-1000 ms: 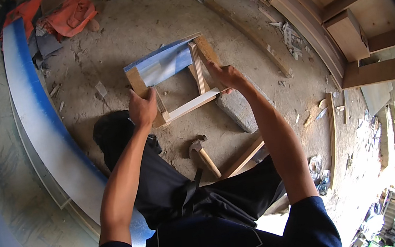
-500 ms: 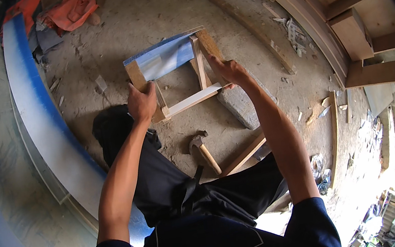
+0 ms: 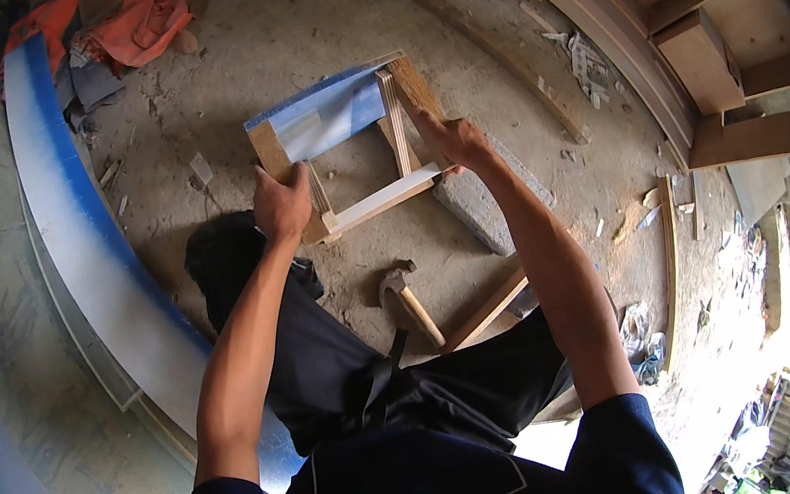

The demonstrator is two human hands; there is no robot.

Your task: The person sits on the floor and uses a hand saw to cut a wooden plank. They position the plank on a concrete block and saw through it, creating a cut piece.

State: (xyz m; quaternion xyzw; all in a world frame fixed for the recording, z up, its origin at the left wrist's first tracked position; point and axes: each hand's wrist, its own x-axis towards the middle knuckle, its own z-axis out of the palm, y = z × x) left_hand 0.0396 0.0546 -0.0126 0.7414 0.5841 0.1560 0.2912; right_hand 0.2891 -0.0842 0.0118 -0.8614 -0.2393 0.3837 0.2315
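A small wooden frame (image 3: 270, 149) with four-sided shape, open in its middle, is held in front of me by both hands. Its far side is a blue and white board (image 3: 336, 114), and its near side carries a white-faced strip (image 3: 388, 197). My left hand (image 3: 284, 202) grips the left side, thumb on top. Round the right side closes my right hand (image 3: 457, 142), its index finger stretched along the wood. Beneath the frame's right near corner lies a grey concrete block (image 3: 486, 209), partly covered. A hammer (image 3: 409, 306) with a wooden handle rests on the floor between my legs.
A long blue and white board (image 3: 90, 229) runs along my left. Wooden cabinet parts (image 3: 703, 67) stand at the far right. A long timber (image 3: 500, 60) lies beyond the frame, and a shorter wood strip (image 3: 490, 309) near my right leg. Orange cloth (image 3: 137, 25) lies far left.
The hands and the frame hold nearly the same place. The whole view has shifted very slightly; nothing was let go or picked up.
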